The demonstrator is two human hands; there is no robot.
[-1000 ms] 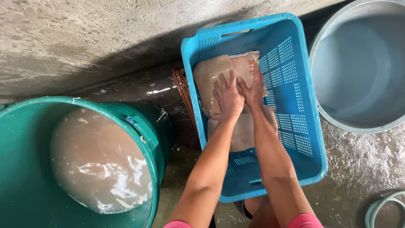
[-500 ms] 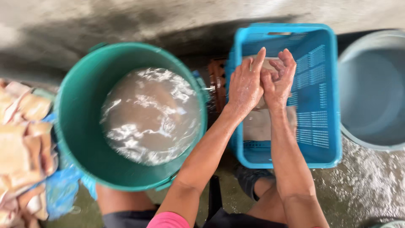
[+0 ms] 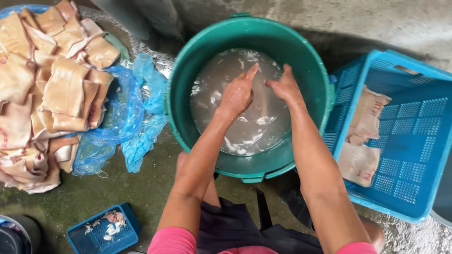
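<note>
Head view: both hands are hovering empty over the cloudy water in the green bucket (image 3: 188,122), left hand (image 3: 238,94) loosely curled, right hand (image 3: 285,87) relaxed open; pork skin slabs (image 3: 52,84) are lying left, a blue crate (image 3: 405,188) right.

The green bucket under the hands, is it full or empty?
Partly full. The green bucket holds cloudy water well below its rim, and the left hand and right hand reach into it.
</note>
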